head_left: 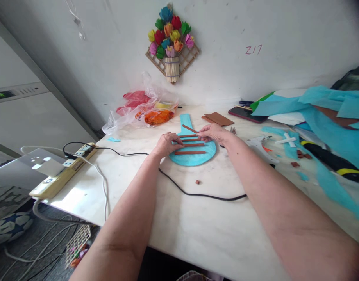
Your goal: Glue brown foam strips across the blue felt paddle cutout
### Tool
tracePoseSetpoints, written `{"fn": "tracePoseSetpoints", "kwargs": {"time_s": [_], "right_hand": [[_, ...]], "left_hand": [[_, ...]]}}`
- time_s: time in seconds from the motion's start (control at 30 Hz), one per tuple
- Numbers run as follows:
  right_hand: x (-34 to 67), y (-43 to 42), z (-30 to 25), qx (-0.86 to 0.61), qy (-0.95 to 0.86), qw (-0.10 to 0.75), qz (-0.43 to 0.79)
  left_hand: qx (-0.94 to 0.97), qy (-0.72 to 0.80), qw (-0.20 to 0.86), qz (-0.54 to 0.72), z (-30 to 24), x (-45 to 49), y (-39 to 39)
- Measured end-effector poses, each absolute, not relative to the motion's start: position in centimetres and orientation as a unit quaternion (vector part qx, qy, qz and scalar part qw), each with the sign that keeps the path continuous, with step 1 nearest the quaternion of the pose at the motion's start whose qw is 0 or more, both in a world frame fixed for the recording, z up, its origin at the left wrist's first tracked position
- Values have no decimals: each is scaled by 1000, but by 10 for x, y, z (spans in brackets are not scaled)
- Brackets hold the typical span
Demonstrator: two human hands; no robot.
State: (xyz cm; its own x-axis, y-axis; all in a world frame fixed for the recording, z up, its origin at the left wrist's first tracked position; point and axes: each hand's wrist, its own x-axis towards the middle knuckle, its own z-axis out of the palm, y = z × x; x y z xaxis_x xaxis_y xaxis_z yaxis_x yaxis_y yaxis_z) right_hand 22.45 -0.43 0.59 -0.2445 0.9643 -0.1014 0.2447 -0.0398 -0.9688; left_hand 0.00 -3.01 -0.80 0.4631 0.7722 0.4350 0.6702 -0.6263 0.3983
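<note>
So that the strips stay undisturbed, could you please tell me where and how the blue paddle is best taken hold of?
Probably by the far end of its handle, from the far side and above, pinching the two long edges: this end is narrow and clear of the brown strips, which are nearer the round part.

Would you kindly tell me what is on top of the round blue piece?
Brown strips lie across the round blue piece, and the right hand pinches another. Whatever the left hand covers there cannot be seen.
</note>
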Motion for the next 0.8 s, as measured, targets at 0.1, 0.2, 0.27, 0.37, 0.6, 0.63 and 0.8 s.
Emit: {"fn": "tracePoseSetpoints", "kwargs": {"time_s": [0.1,0.2,0.27,0.37,0.6,0.63,0.8], "right_hand": [[225,-4,5,-497,-603,353,515],[225,-4,5,-493,-607,354,513],[225,-4,6,-495,-607,352,512],[225,-5,7,-498,-604,349,516],[226,-3,5,-493,-598,350,526],[226,-3,5,-493,-598,349,527],[226,-3,5,-493,-602,348,523]], "left_hand": [[841,403,115,342,-9,0,-31],[829,393,132,375,-10,0,-31],[823,394,137,387,-11,1,-30],[830,386,123,383,-11,2,-29],[859,374,85,340,-12,3,-29],[860,374,87,336,-12,3,-29],[864,366,95,332,-13,3,-29]]}}
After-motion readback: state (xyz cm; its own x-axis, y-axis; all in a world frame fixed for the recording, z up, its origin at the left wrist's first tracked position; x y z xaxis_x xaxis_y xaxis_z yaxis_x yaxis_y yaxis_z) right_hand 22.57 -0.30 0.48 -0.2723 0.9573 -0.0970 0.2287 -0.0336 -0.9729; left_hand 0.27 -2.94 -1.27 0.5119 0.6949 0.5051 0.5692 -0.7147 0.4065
